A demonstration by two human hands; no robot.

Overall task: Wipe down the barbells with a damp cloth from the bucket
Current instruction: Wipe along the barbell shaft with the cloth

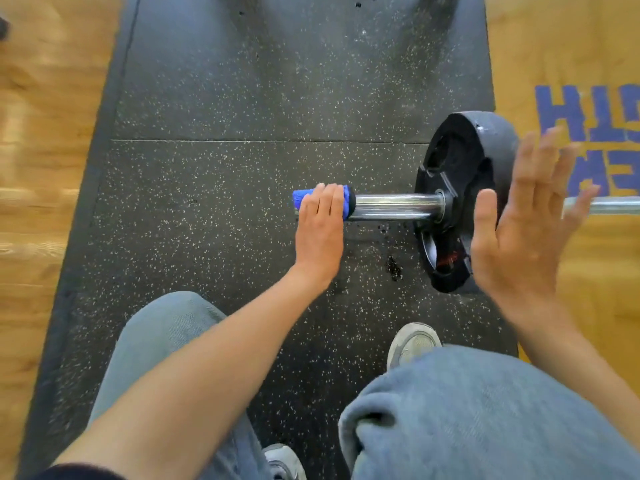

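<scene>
Knees [485, 410] are crouching; left hand [320, 220] is gripping the blue cloth [303, 198] around the barbell sleeve [394, 206] to wipe it; right hand [526, 230], at three o'clock, is hanging released.

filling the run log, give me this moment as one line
left hand grips blue cloth round barbell sleeve end | right hand open, raised near weight plate | wiping underway
</scene>
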